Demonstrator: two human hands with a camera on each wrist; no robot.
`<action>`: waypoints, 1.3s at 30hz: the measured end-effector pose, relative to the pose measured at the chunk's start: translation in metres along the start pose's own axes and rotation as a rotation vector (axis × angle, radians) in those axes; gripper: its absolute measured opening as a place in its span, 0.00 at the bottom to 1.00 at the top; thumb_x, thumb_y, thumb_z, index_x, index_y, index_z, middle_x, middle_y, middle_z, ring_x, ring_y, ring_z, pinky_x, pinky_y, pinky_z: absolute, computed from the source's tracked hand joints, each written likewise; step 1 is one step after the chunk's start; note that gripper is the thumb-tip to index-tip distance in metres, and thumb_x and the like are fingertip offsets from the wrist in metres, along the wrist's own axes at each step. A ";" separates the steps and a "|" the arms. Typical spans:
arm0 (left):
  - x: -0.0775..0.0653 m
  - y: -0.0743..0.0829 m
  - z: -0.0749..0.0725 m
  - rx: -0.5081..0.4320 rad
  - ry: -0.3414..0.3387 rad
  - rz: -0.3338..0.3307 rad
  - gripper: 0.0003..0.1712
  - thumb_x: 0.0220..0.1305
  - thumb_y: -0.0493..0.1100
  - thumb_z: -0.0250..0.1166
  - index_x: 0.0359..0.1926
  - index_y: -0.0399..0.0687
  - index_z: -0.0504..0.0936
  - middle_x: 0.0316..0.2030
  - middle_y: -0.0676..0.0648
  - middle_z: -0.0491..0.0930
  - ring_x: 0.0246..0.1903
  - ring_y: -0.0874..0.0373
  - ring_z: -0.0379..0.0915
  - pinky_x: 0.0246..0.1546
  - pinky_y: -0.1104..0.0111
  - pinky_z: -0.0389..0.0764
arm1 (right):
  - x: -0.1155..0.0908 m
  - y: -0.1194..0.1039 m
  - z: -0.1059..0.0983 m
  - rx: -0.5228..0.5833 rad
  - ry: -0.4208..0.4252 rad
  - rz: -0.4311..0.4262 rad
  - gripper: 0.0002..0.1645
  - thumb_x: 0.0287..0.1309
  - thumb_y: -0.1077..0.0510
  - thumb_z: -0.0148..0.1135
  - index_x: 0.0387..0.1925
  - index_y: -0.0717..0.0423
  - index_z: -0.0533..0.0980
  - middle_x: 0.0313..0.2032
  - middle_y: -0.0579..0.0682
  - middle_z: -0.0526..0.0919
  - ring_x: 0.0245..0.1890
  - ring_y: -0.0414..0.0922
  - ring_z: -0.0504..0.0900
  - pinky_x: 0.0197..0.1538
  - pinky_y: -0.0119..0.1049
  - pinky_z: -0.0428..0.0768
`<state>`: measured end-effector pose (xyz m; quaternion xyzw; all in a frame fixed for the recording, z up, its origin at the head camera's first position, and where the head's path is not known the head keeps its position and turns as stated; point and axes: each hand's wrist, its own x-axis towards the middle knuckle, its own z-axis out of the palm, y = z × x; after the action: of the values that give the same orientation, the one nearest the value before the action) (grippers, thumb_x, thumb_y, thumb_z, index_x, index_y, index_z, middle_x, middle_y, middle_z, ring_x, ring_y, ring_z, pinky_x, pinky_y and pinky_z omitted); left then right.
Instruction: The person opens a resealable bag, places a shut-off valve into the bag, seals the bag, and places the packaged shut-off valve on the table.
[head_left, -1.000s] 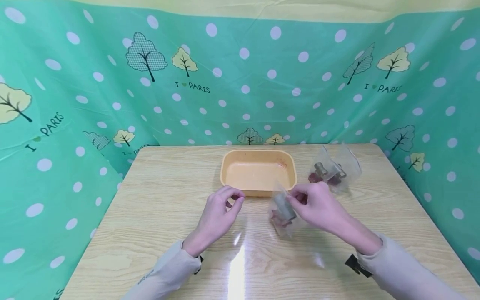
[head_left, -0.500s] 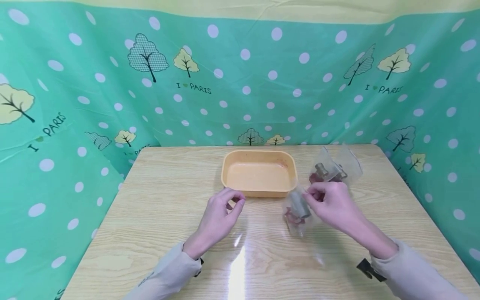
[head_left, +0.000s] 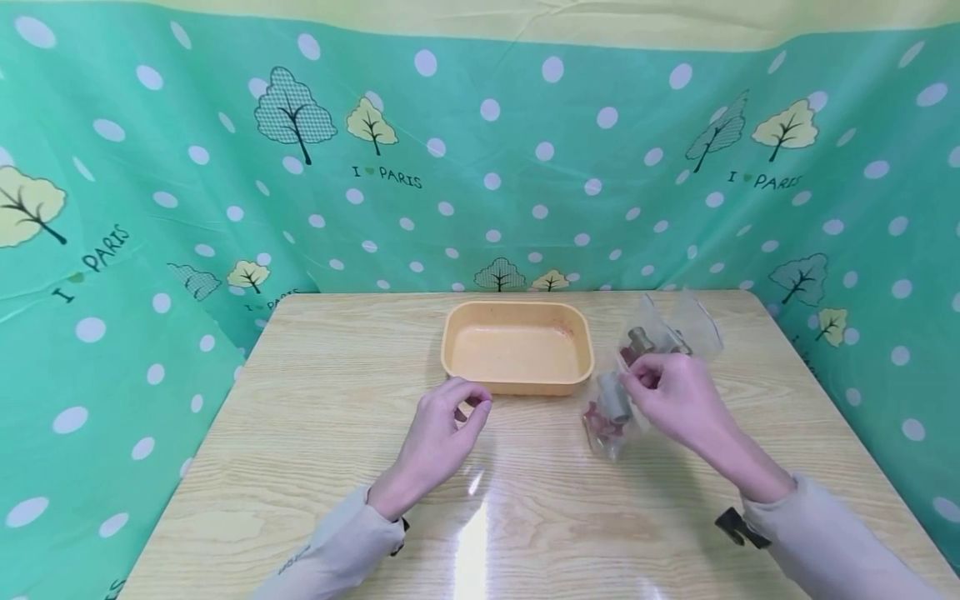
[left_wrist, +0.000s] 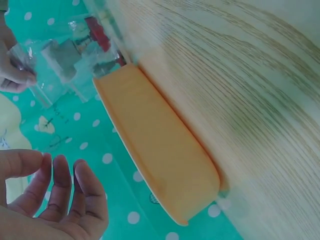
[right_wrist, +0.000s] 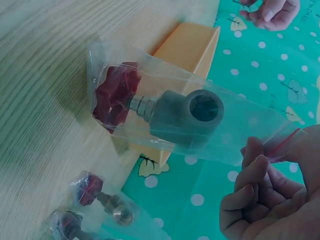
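Note:
My right hand (head_left: 681, 402) pinches the top edge of a clear zip bag (right_wrist: 240, 112), which hangs just above the table to the right of the tray. Inside the bag is a grey metal valve (right_wrist: 177, 120) with a dark red handwheel (right_wrist: 117, 95), its round port facing the right wrist camera. My left hand (head_left: 442, 429) hovers near the front left corner of an orange plastic tray (head_left: 517, 388). Its fingers curve loosely, thumb close to the index finger, with nothing between them in the left wrist view.
Two more clear bags with red-handled valves lie at the back right, one valve (head_left: 640, 340) partly behind my right hand, the other valve (right_wrist: 120, 210) beside it. Beneath everything is a wood-grain table (head_left: 337, 400), with a green dotted cloth (head_left: 465, 200) hanging around it.
My right hand has carried the bagged valve rightward, away from the tray and toward the two other bags. The left hand has stayed almost still.

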<state>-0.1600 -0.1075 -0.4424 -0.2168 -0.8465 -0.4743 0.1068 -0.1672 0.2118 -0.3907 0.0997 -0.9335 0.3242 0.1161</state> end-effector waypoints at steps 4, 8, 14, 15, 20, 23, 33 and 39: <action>0.000 0.000 0.000 0.001 0.001 -0.003 0.07 0.70 0.33 0.66 0.42 0.49 0.88 0.39 0.57 0.85 0.42 0.61 0.79 0.37 0.64 0.85 | 0.004 0.004 0.000 0.001 0.021 0.011 0.07 0.61 0.67 0.68 0.27 0.61 0.85 0.19 0.46 0.79 0.17 0.40 0.69 0.18 0.30 0.65; -0.002 0.000 0.001 -0.002 0.004 -0.001 0.08 0.70 0.33 0.67 0.42 0.50 0.88 0.39 0.57 0.85 0.42 0.61 0.80 0.37 0.66 0.85 | 0.010 0.009 0.001 -0.012 0.042 0.006 0.09 0.61 0.67 0.67 0.25 0.60 0.85 0.19 0.45 0.79 0.18 0.41 0.70 0.19 0.30 0.65; -0.003 -0.001 0.002 -0.007 0.007 0.002 0.08 0.70 0.33 0.66 0.41 0.50 0.88 0.39 0.56 0.85 0.42 0.60 0.80 0.37 0.67 0.85 | 0.017 0.013 0.005 -0.030 0.062 -0.018 0.10 0.57 0.71 0.63 0.23 0.60 0.84 0.17 0.46 0.78 0.19 0.43 0.71 0.21 0.31 0.67; -0.003 -0.001 0.002 -0.007 0.007 0.003 0.08 0.70 0.33 0.66 0.41 0.51 0.88 0.39 0.56 0.85 0.42 0.60 0.80 0.37 0.67 0.85 | 0.019 0.014 0.005 -0.032 0.063 -0.015 0.10 0.57 0.71 0.63 0.23 0.60 0.84 0.17 0.46 0.78 0.19 0.43 0.71 0.21 0.31 0.67; -0.003 -0.001 0.002 -0.007 0.007 0.009 0.07 0.70 0.34 0.66 0.41 0.50 0.88 0.39 0.54 0.85 0.42 0.60 0.80 0.37 0.66 0.85 | 0.026 0.015 0.007 -0.021 0.043 0.024 0.09 0.58 0.70 0.62 0.25 0.63 0.84 0.17 0.48 0.79 0.16 0.43 0.71 0.18 0.31 0.66; -0.003 -0.001 0.002 -0.006 0.011 0.009 0.07 0.70 0.34 0.66 0.41 0.50 0.88 0.39 0.55 0.85 0.42 0.60 0.80 0.37 0.65 0.85 | 0.032 0.017 0.007 -0.015 0.042 0.033 0.10 0.58 0.71 0.61 0.24 0.63 0.83 0.16 0.48 0.78 0.14 0.42 0.69 0.17 0.30 0.64; -0.003 -0.002 0.002 -0.002 0.011 0.016 0.07 0.70 0.34 0.66 0.41 0.50 0.88 0.39 0.54 0.86 0.42 0.60 0.80 0.36 0.65 0.86 | 0.052 0.025 0.010 0.001 -0.006 0.123 0.09 0.61 0.68 0.59 0.29 0.65 0.84 0.19 0.51 0.80 0.15 0.44 0.71 0.16 0.31 0.67; -0.003 -0.004 0.002 -0.008 0.009 0.016 0.07 0.70 0.34 0.66 0.41 0.50 0.88 0.39 0.55 0.86 0.42 0.61 0.80 0.37 0.66 0.85 | 0.065 0.029 0.011 -0.004 0.010 0.107 0.09 0.60 0.68 0.59 0.28 0.64 0.83 0.19 0.52 0.81 0.15 0.45 0.74 0.17 0.33 0.70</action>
<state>-0.1589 -0.1081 -0.4478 -0.2219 -0.8423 -0.4779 0.1136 -0.2383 0.2201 -0.3984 0.0478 -0.9375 0.3287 0.1035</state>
